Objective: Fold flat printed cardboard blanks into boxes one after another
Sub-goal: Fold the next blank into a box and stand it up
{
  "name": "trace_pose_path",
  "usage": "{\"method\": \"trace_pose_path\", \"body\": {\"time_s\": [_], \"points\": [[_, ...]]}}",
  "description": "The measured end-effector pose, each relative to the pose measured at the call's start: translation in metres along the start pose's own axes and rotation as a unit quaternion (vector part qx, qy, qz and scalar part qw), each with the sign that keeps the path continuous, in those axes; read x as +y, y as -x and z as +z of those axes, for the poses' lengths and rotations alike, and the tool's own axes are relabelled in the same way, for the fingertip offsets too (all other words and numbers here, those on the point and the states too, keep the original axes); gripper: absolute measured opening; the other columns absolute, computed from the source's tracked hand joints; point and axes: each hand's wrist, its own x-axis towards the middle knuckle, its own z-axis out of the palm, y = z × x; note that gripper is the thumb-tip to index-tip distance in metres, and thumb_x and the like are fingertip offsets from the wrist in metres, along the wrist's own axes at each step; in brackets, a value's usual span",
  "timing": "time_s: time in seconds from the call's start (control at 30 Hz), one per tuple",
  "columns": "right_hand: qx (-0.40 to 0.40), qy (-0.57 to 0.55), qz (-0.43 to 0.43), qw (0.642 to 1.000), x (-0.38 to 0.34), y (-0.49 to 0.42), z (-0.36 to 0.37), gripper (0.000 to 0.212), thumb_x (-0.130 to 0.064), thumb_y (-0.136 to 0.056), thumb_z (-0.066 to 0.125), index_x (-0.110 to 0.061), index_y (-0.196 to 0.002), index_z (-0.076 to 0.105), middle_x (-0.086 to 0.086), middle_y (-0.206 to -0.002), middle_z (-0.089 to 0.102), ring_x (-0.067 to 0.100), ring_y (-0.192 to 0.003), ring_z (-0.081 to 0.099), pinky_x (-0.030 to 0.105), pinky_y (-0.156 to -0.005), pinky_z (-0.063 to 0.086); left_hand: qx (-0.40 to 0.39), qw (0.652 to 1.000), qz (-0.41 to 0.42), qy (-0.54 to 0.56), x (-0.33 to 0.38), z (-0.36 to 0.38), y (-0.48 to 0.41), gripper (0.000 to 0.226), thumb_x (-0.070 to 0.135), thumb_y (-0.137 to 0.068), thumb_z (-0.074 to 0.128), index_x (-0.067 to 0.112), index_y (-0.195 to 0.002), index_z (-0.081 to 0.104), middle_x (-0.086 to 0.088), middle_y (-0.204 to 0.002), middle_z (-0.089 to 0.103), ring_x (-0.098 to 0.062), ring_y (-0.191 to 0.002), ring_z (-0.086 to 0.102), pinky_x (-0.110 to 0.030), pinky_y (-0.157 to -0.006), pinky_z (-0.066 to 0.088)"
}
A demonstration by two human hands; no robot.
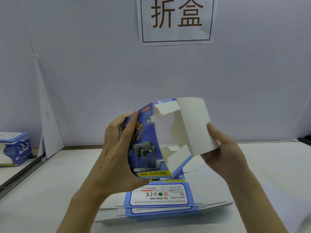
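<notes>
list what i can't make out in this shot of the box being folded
Head view only:
- Left hand covers part of the half-formed box, hiding the print beneath it.
- Small text on the stack of flat blanks is upside down and mostly too fine to read.
- Finished box is cut off by the left edge.

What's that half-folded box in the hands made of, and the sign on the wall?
The half-folded box looks like thin cardboard: glossy blue print outside, plain matte white inside, bending along creases. The sign seems to be plain white paper, flat on the wall, with dark printed characters.
</notes>
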Motion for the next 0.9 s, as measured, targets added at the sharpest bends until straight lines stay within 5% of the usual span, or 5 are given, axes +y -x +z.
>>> {"method": "trace_pose_path", "body": {"time_s": [0.23,0.33,0.53,0.8,0.9], "points": [[-0.193,-0.046,0.247,0.948,0.038,0.002,0.001,0.038,-0.015,-0.050,0.095,-0.005,-0.081,0.075,0.010,-0.071,0.070,0.024,-0.065,0.071,0.032,-0.055,0.057,-0.034,0.998,0.000,0.059,0.021,0.015,0.001,0.116,0.069,-0.061,0.068,0.043,-0.149,-0.003,0.009,-0.147,0.005,-0.014,-0.141,0.019,-0.004,-0.086,0.044],[-0.135,0.067,0.160,0.976,0.033,0.001,0.002,0.058,-0.034,-0.038,0.097,-0.012,-0.087,0.078,0.007,-0.081,0.072,0.018,-0.070,0.070,0.028,-0.057,0.057,-0.012,1.000,-0.004,0.023,0.017,0.007,-0.001,0.122,0.072,-0.061,0.069,0.040,-0.150,-0.007,0.002,-0.147,0.010,-0.020,-0.139,0.025,-0.009,-0.091,0.045],[0.066,0.217,-0.138,0.964,0.018,-0.003,0.001,0.031,-0.027,-0.086,0.063,-0.013,-0.114,0.068,0.004,-0.096,0.074,0.013,-0.078,0.066,0.026,-0.059,0.055,0.015,1.000,-0.009,0.016,0.009,-0.005,-0.004,0.116,0.077,-0.062,0.065,0.040,-0.152,0.000,0.000,-0.147,0.018,-0.025,-0.136,0.033,-0.012,-0.104,0.035],[0.127,0.435,-0.491,0.744,0.016,0.002,-0.002,0.032,-0.005,-0.091,0.062,-0.027,-0.114,0.064,-0.038,-0.093,0.065,-0.012,-0.084,0.058,0.008,-0.077,0.045,-0.026,0.991,-0.044,-0.122,0.012,-0.004,-0.002,0.111,0.075,-0.057,0.060,0.030,-0.150,0.020,-0.011,-0.144,0.027,-0.027,-0.128,0.036,-0.042,-0.100,0.038],[0.071,0.327,-0.417,0.845,0.013,0.007,0.009,0.019,-0.025,-0.091,0.060,-0.031,-0.104,0.073,-0.023,-0.096,0.072,-0.006,-0.086,0.064,0.010,-0.073,0.048,-0.038,0.985,-0.054,-0.156,0.013,-0.003,-0.003,0.111,0.075,-0.057,0.059,0.023,-0.149,0.025,-0.016,-0.144,0.031,-0.034,-0.127,0.038,-0.048,-0.102,0.037]]}}
